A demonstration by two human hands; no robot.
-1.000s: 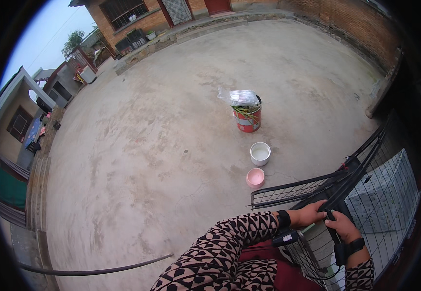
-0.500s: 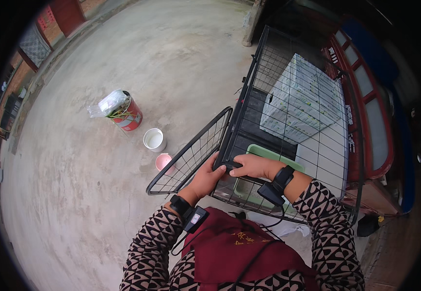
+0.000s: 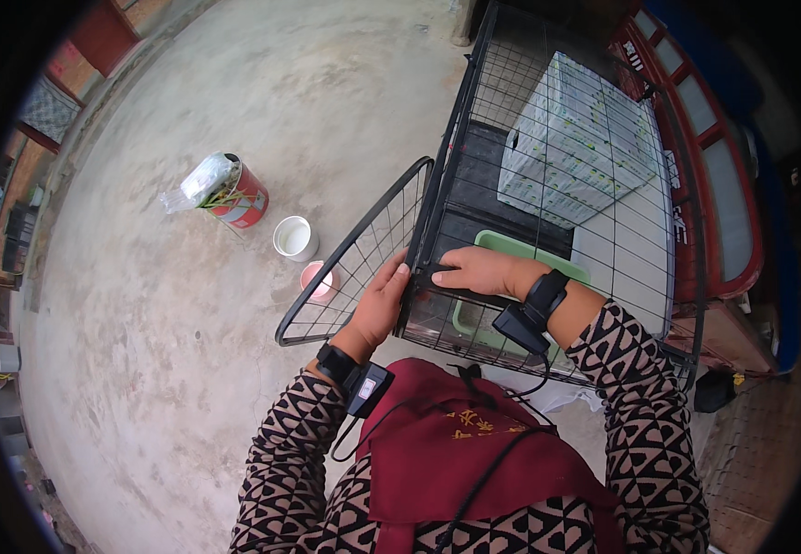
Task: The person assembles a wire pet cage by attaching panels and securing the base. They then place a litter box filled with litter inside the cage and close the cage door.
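A black wire cage stands in front of me to the right, with its wire door swung outward on the left. At the near corner of the cage, my left hand grips the upright edge of the frame beside the door, its thumb on top. My right hand is closed over a dark bar-like piece at the same corner, just right of the left hand. Its fingertips are partly hidden. Inside the cage, below the right hand, is a light green tray.
Behind the wires sits a block of white-and-green packages. On the concrete floor at left stand a red bucket with a plastic bag on top, a white bucket and a pink bowl. Red-framed furniture is at right.
My right hand has shifted slightly right, away from the left hand, along the cage's corner. The view has tilted, so the cage sits higher in the picture.
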